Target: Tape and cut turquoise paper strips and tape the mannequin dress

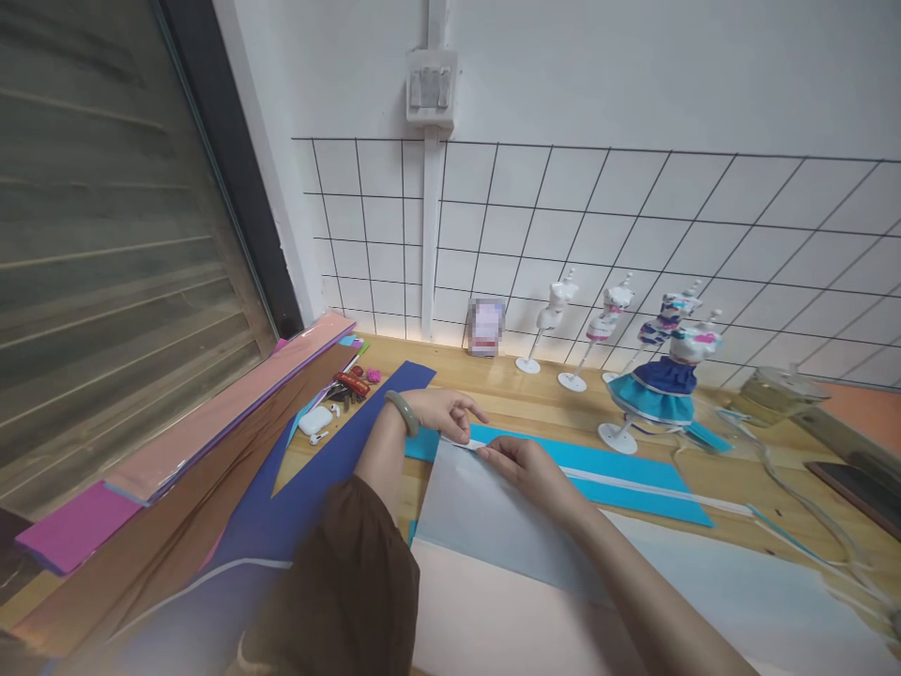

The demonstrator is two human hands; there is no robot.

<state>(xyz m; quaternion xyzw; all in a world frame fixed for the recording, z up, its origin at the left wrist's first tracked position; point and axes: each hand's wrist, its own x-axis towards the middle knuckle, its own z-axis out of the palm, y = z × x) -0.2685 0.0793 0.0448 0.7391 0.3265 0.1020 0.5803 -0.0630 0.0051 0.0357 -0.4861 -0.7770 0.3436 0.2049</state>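
My left hand, with a green bangle at the wrist, presses its fingertips on the near end of a narrow white strip. Close beside it, my right hand pinches the same strip between thumb and fingers. The strip runs rightward over a bright blue sheet. Under both hands, the top edge of a pale grey-blue sheet meets the strip; whether the two are joined I cannot tell. A pale pink-white sheet lies nearer to me.
Dark blue material and a wrapped peach stack lie left, near an earbud case. Several small dress forms stand behind, one wearing a blue ruffled skirt. A tape dispenser and a dark phone-like slab are right.
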